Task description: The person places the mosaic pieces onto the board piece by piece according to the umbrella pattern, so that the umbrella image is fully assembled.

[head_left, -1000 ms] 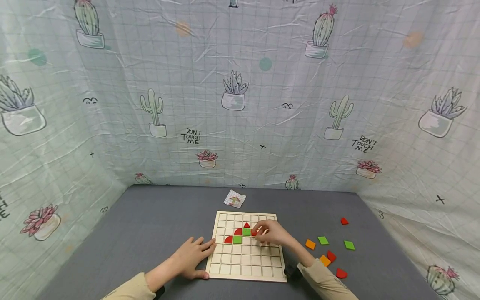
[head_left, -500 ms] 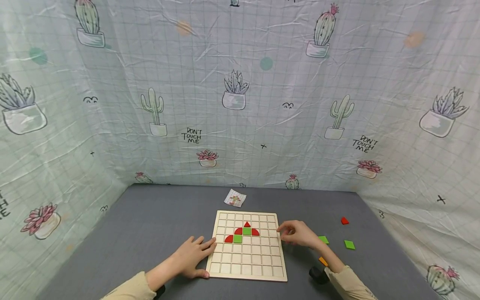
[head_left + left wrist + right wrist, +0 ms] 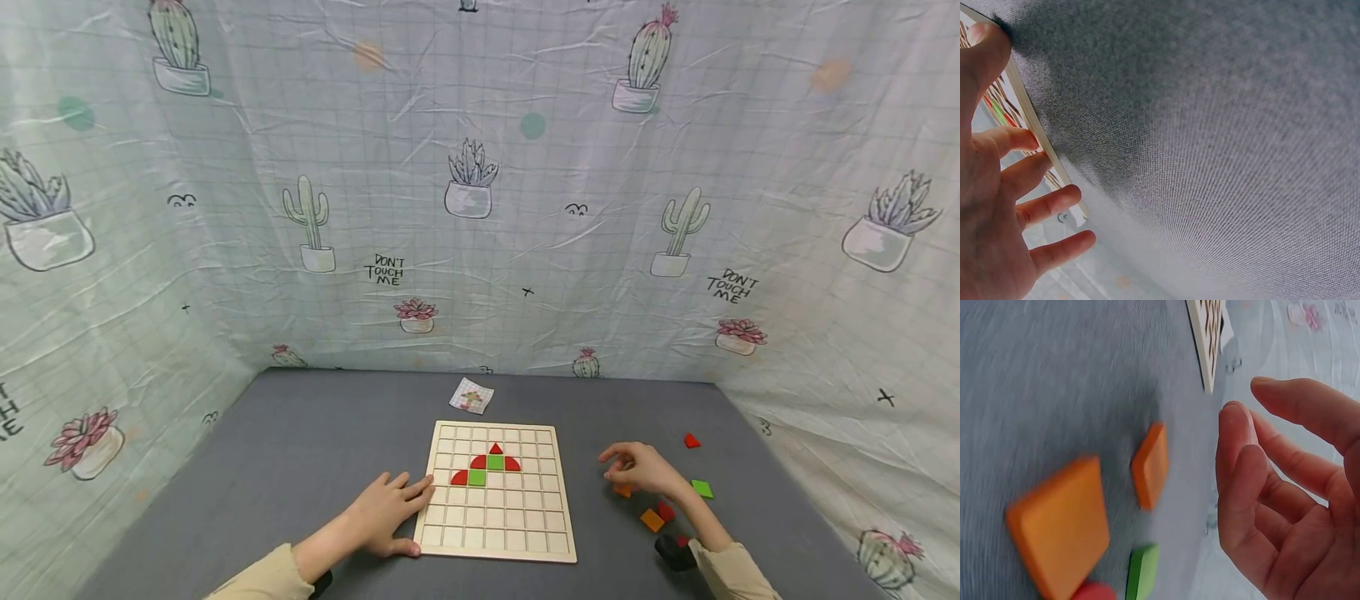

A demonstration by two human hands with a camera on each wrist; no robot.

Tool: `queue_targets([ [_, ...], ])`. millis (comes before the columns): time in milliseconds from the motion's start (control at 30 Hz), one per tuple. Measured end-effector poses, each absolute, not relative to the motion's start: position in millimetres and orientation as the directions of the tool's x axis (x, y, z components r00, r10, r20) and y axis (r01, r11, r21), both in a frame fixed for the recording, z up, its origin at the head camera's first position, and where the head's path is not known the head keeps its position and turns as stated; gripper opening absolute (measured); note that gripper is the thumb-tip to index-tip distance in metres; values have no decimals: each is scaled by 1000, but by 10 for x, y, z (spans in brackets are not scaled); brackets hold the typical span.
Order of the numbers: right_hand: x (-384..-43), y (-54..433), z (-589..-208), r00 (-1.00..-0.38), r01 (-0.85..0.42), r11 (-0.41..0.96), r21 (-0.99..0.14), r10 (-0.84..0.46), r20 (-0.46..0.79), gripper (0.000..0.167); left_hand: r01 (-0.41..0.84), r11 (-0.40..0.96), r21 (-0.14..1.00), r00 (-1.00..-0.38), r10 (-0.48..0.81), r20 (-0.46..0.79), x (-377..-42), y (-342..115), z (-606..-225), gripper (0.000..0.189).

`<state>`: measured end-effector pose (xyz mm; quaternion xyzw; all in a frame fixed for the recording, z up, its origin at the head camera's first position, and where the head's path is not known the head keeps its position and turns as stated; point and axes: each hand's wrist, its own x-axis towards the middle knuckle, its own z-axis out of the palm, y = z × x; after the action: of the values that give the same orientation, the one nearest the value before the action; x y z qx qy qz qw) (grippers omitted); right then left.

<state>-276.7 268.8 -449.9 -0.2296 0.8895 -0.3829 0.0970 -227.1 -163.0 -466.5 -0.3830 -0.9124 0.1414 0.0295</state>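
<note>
Left hand [image 3: 381, 514], fingers spread, touches the edge of a wooden grid board [image 3: 517, 521]; 6 red and green tiles [image 3: 496, 462] sit right of those fingers. Right hand [image 3: 641, 468] hovers over the worktop [image 3: 337, 450], fingers bent, slightly parted, 2 orange tiles [image 3: 652, 521] nearby.

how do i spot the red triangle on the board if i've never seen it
On the grey table sits a pale wooden grid board. In the head view, look just above the upper green square on it. There lies the red triangle, straight-sided, while the board's other red pieces have a curved side.
</note>
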Motion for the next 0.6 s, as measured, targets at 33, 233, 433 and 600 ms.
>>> queue_targets([
  [33, -2769, 2724, -4503, -879, -321, 603, -730, -477, -8, 31, 689, 667, -283, -705, 707, -53, -2269, -1630, -4666, 83],
  [233, -2769, 2885, -4527, -873, -284, 629, -724, -482, -76, 31, 688, 664, -293, -705, 708, -50, -2270, -1630, -4669, 82],
  [433, -2740, 2971, -4557, -873, -271, 663, -698, -475, -112, 31, 691, 659, -295, -701, 711, -55, -2275, -1626, -4676, 82],
  [600, -2745, 3003, -4585, -874, -271, 677, -685, -471, -119, 29, 693, 659, -292, -703, 708, -68, -2284, -1621, -4680, 82],
])
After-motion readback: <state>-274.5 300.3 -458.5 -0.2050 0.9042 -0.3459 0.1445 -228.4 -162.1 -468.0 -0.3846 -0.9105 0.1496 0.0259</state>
